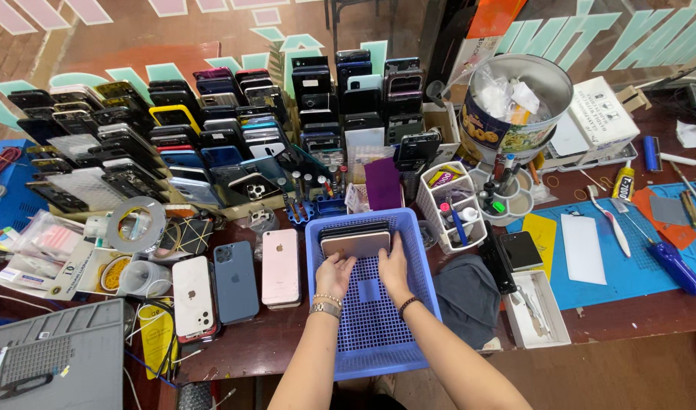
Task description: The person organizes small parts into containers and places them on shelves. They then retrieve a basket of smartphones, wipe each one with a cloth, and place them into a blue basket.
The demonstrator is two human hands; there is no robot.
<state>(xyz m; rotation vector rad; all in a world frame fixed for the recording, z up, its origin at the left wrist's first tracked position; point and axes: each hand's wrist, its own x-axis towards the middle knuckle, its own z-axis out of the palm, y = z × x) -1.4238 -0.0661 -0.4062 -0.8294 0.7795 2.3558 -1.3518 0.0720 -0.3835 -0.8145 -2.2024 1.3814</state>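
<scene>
Rows of phones (211,114) stand at the table (621,315) rear. A tape roll (135,225) lies left. A round tin (515,106) and blue mat (629,266) sit right.

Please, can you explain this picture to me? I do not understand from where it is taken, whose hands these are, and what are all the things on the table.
There is one picture, taken by a camera worn on a person's head, looking down at their own two bare hands. No machine is involved.

The left hand and the right hand are both inside a blue plastic basket and rest on a small stack of phones at its far end. How firmly they grip it cannot be seen.

The basket stands on a dark wooden table. To its left lie three phones face down: a white phone, a blue phone and a pink phone. Behind them, many more phones stand in rows. On the right are a blue work mat with small tools, a white divided organizer and a round tin full of bits.
</scene>
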